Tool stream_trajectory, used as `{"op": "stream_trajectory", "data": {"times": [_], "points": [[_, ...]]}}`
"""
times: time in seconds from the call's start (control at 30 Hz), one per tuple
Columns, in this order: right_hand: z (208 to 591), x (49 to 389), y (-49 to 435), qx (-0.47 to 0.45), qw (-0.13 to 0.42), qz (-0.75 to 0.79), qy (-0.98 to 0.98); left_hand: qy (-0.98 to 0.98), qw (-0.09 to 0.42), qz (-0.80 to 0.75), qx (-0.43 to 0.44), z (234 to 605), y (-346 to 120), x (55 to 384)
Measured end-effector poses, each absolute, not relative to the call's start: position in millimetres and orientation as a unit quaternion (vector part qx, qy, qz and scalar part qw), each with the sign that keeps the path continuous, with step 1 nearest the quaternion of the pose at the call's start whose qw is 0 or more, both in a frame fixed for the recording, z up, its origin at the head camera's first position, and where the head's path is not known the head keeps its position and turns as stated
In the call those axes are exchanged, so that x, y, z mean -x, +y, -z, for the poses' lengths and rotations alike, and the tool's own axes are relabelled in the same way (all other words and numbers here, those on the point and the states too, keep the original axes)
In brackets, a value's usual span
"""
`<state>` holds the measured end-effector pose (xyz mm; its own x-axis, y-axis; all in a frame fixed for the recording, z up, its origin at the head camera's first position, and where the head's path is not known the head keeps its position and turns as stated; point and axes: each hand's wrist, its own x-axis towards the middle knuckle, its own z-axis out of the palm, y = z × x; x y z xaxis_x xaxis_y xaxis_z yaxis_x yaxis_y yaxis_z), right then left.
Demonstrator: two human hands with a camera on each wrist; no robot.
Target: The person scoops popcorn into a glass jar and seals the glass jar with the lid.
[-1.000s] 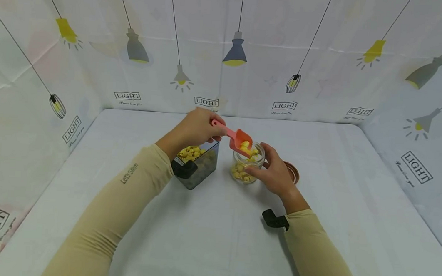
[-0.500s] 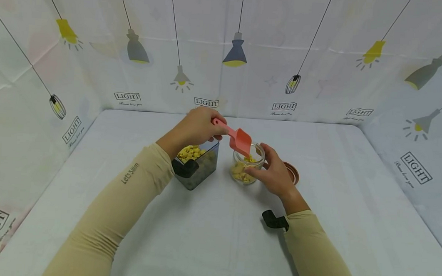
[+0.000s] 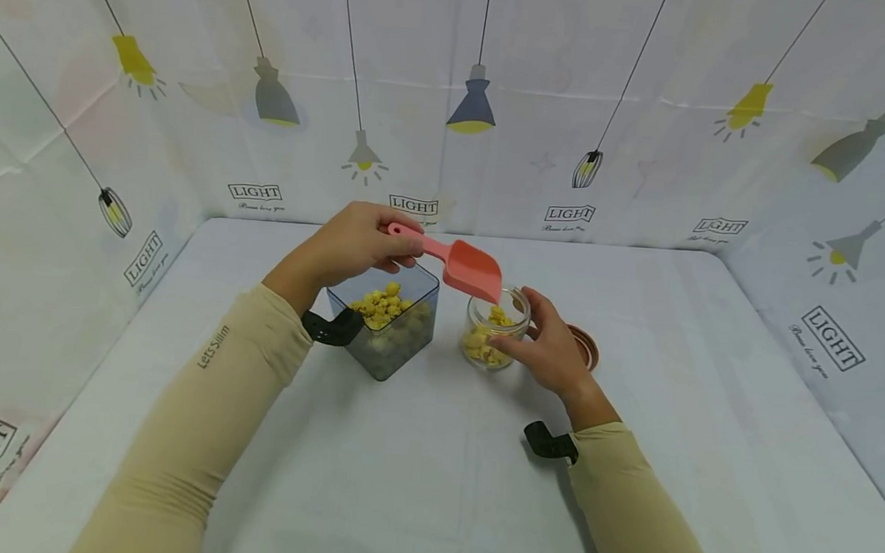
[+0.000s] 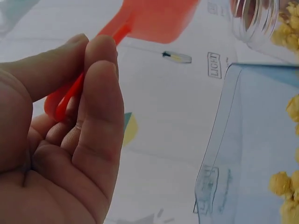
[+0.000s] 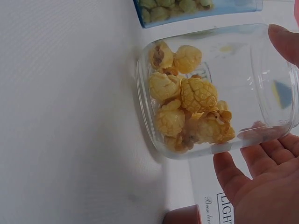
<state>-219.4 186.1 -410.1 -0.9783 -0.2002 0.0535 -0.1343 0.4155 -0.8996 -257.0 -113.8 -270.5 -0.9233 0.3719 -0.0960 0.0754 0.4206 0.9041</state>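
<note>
A pink scoop [image 3: 473,270] hangs over the left rim of a glass jar [image 3: 497,325], its bowl showing no popcorn. My left hand [image 3: 354,243] pinches the scoop's handle between thumb and fingers, above a clear bluish bin [image 3: 401,345] holding yellow popcorn [image 3: 382,305]. Around the jar's right side curls my right hand [image 3: 547,345], thumb in front and fingers behind. The right wrist view shows several popcorn pieces [image 5: 189,98] lying in the bottom of the jar, which stands upright on the table.
A brown ring-shaped lid [image 3: 585,346] lies just right of the jar, partly behind the right hand. White cloth covers the table [image 3: 432,468]. Lamp-printed cloth walls [image 3: 523,164] rise at the back and both sides.
The popcorn in the scoop has dropped into the jar. My left hand has since drawn the scoop up and to the left, uncovering more of the bin. The right hand stays put.
</note>
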Motion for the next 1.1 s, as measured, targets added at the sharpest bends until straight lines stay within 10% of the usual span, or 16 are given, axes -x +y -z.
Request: {"op": "stream_trajectory", "data": {"times": [1.1], "points": [[408.7, 218.2, 186.3, 0.114, 0.026, 0.539, 0.834, 0.894, 0.131, -0.416, -0.105, 275.5, -242.7, 234.7]]}}
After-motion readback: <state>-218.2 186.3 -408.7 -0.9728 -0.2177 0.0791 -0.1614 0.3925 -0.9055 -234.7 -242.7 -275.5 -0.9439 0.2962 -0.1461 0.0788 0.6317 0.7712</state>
